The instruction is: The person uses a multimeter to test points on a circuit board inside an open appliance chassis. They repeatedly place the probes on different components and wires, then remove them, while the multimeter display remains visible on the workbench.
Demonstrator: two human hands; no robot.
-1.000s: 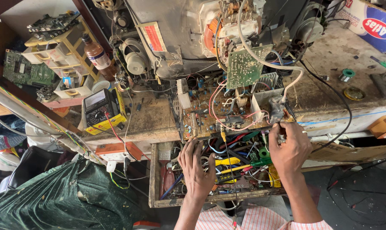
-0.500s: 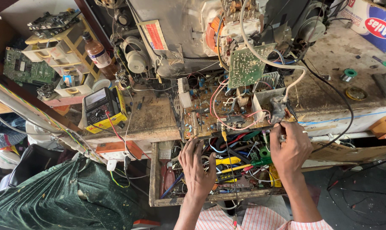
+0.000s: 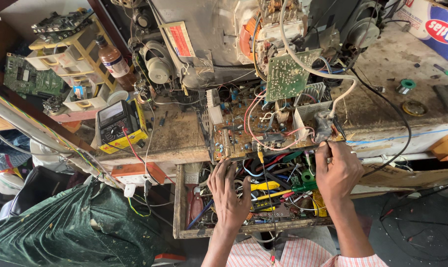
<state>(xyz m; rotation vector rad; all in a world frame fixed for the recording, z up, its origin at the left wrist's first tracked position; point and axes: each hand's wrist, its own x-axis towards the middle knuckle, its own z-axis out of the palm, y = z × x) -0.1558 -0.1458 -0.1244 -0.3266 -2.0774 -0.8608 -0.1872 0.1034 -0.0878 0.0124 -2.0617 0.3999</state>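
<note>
A brown circuit board [image 3: 248, 128] crowded with parts and red, white and blue wires lies at the workbench's front edge, wired to a picture tube [image 3: 209, 34] behind it. My left hand [image 3: 229, 195] reaches up from below, its fingertips curled on the board's front edge at the left. My right hand [image 3: 338, 170] grips the board's front right corner, just under a dark block-shaped part [image 3: 325, 126] with a thick white cable. A small green board [image 3: 287, 74] stands upright on the tube's neck.
Under my hands an open wooden drawer [image 3: 180, 217] holds a green-handled screwdriver [image 3: 303, 187], a yellow tool [image 3: 263, 186] and wires. A yellow-and-black multimeter [image 3: 117, 123] lies to the left, with a brown bottle [image 3: 114, 59] behind. A solder spool [image 3: 405, 86] lies right, a green tarp bundle [image 3: 70, 232] below left.
</note>
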